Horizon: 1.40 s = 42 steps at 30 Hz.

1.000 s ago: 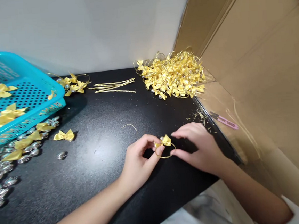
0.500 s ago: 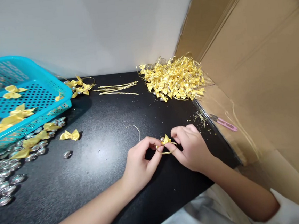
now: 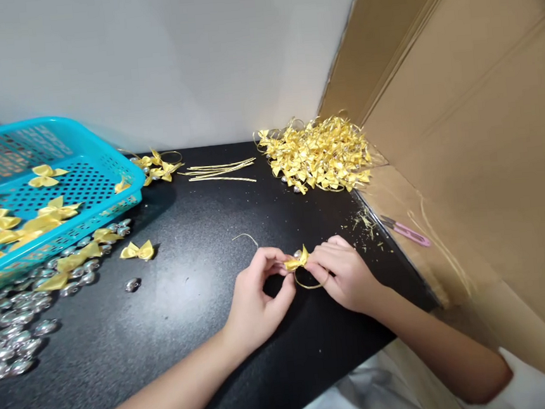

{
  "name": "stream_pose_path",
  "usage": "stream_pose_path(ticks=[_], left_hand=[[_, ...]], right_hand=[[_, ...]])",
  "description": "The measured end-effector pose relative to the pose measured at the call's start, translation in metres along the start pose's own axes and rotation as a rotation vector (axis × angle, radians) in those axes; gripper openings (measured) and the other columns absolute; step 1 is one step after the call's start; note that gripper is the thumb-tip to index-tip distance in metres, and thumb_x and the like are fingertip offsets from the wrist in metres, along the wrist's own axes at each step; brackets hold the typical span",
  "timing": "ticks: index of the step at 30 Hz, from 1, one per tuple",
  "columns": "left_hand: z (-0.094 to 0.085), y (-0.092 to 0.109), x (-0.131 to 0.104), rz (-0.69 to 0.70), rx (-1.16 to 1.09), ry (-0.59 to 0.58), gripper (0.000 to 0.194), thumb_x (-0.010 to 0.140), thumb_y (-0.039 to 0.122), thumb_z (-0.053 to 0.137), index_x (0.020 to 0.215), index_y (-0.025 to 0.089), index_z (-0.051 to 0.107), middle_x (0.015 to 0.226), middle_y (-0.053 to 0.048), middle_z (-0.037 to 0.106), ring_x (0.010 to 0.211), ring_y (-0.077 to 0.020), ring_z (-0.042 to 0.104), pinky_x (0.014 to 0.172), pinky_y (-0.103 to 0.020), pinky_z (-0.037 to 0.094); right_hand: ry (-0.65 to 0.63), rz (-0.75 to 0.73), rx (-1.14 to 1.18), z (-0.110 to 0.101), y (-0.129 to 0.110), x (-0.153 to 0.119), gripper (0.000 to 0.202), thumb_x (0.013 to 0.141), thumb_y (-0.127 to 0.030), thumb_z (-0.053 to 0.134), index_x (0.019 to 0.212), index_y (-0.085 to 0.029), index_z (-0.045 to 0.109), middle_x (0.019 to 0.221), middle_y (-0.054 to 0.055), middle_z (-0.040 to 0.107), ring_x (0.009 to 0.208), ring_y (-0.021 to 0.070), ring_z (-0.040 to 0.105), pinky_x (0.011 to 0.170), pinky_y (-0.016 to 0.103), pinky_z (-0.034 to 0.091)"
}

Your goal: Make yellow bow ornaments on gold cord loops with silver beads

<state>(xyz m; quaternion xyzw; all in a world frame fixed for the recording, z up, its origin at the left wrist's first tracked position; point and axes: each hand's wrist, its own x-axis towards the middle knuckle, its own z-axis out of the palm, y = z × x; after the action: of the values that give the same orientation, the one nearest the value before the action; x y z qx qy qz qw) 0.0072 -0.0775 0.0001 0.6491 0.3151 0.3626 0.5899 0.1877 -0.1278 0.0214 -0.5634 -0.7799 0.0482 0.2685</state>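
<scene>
Near the front of the black table, a yellow ribbon bow (image 3: 297, 263) with a silver bead (image 3: 298, 254) behind it is held between both hands. My left hand (image 3: 259, 288) pinches the bow's left side with its fingertips. The fingers of my right hand (image 3: 343, 273) are closed at the bow's right end. A thin gold cord loop (image 3: 311, 286) hangs below the bow, by the right fingertips. Beyond my left hand a thin loose thread (image 3: 246, 236) curves up on the table.
A blue basket (image 3: 131, 194) of yellow bows stands at the left, with many silver beads (image 3: 20, 328) before it. Gold cords (image 3: 222, 169) and a heap of finished bows (image 3: 318, 153) lie at the back. A pink cutter (image 3: 411, 235) is at the right.
The bow between my hands has turned to face up more, and the loop hangs lower and to the right. My right fingers have closed in on the bow. The view has shifted slightly.
</scene>
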Motion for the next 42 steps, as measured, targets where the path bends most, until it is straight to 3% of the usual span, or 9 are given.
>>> stream_pose_path(ticks=[8, 11, 14, 16, 18, 21, 24, 28, 42], left_hand=[[-0.004, 0.001, 0.010, -0.254, -0.528, -0.038, 0.032, 0.077, 0.025, 0.075, 0.103, 0.018, 0.058, 0.078, 0.001, 0.066, 0.067, -0.0109, 0.061, 0.067, -0.025, 0.051], [-0.006, 0.001, 0.011, -0.269, -0.484, -0.104, 0.033, 0.075, 0.027, 0.078, 0.104, 0.017, 0.065, 0.072, 0.002, 0.061, 0.066, -0.0101, 0.058, 0.065, -0.023, 0.049], [-0.009, 0.000, 0.011, -0.272, -0.355, -0.030, 0.022, 0.077, 0.033, 0.075, 0.089, 0.016, 0.068, 0.066, 0.003, 0.056, 0.062, -0.0097, 0.053, 0.060, -0.022, 0.045], [-0.011, 0.000, 0.012, -0.256, -0.259, 0.070, 0.021, 0.077, 0.035, 0.074, 0.082, 0.016, 0.068, 0.065, 0.003, 0.054, 0.060, -0.0098, 0.050, 0.058, -0.022, 0.043], [-0.012, -0.001, 0.013, -0.194, -0.138, 0.166, 0.018, 0.077, 0.032, 0.075, 0.078, 0.016, 0.068, 0.071, 0.001, 0.054, 0.064, -0.0104, 0.050, 0.060, -0.023, 0.042], [-0.012, -0.003, 0.013, -0.053, -0.016, 0.286, 0.012, 0.073, 0.026, 0.077, 0.076, 0.018, 0.069, 0.089, -0.003, 0.056, 0.080, -0.0133, 0.054, 0.070, -0.023, 0.045], [-0.011, -0.003, 0.011, -0.054, -0.088, 0.240, 0.013, 0.075, 0.026, 0.076, 0.079, 0.018, 0.066, 0.085, -0.002, 0.061, 0.079, -0.0143, 0.058, 0.070, -0.024, 0.048], [-0.010, -0.003, 0.009, -0.174, -0.213, 0.152, 0.015, 0.079, 0.031, 0.073, 0.085, 0.018, 0.066, 0.073, -0.001, 0.066, 0.066, -0.0122, 0.059, 0.061, -0.022, 0.047], [-0.012, -0.007, 0.009, -0.235, -0.239, 0.138, 0.027, 0.088, 0.042, 0.061, 0.103, 0.019, 0.065, 0.076, 0.000, 0.066, 0.068, -0.0119, 0.058, 0.066, -0.023, 0.047]], right_hand=[[-0.039, -0.047, 0.221, 0.004, 0.005, 0.008, 0.033, 0.103, -0.030, 0.036, 0.080, -0.020, 0.058, 0.073, 0.001, 0.064, 0.067, 0.0133, 0.057, 0.070, 0.028, 0.040], [-0.111, -0.034, 0.290, 0.005, 0.003, 0.015, 0.028, 0.101, -0.025, 0.038, 0.082, -0.020, 0.057, 0.075, 0.000, 0.065, 0.069, 0.0127, 0.057, 0.072, 0.029, 0.040], [-0.148, 0.058, 0.361, 0.001, 0.004, 0.023, 0.017, 0.096, -0.023, 0.047, 0.084, -0.021, 0.059, 0.076, 0.000, 0.063, 0.071, 0.0140, 0.057, 0.072, 0.029, 0.042], [-0.094, 0.138, 0.448, -0.004, 0.006, 0.027, 0.005, 0.089, -0.024, 0.057, 0.093, -0.021, 0.059, 0.084, 0.002, 0.063, 0.080, 0.0166, 0.058, 0.075, 0.031, 0.044], [0.031, 0.149, 0.577, -0.007, 0.007, 0.029, 0.022, 0.085, -0.030, 0.061, 0.104, -0.021, 0.057, 0.096, 0.005, 0.061, 0.090, 0.0198, 0.057, 0.080, 0.034, 0.046], [0.173, 0.098, 0.591, -0.001, 0.003, 0.026, 0.021, 0.083, -0.034, 0.063, 0.098, -0.022, 0.056, 0.094, 0.005, 0.058, 0.090, 0.0209, 0.055, 0.082, 0.037, 0.045], [0.107, 0.136, 0.430, 0.011, -0.004, 0.023, 0.015, 0.084, -0.031, 0.066, 0.088, -0.021, 0.056, 0.083, 0.002, 0.060, 0.082, 0.0192, 0.053, 0.077, 0.036, 0.042], [0.005, 0.276, 0.614, 0.023, -0.006, 0.021, 0.008, 0.092, -0.029, 0.056, 0.089, -0.021, 0.058, 0.080, 0.001, 0.061, 0.076, 0.0155, 0.055, 0.073, 0.031, 0.044], [0.111, 0.550, 1.088, 0.032, 0.001, 0.018, 0.020, 0.078, -0.037, 0.073, 0.081, -0.021, 0.061, 0.080, 0.001, 0.063, 0.076, 0.0150, 0.061, 0.075, 0.030, 0.050]])
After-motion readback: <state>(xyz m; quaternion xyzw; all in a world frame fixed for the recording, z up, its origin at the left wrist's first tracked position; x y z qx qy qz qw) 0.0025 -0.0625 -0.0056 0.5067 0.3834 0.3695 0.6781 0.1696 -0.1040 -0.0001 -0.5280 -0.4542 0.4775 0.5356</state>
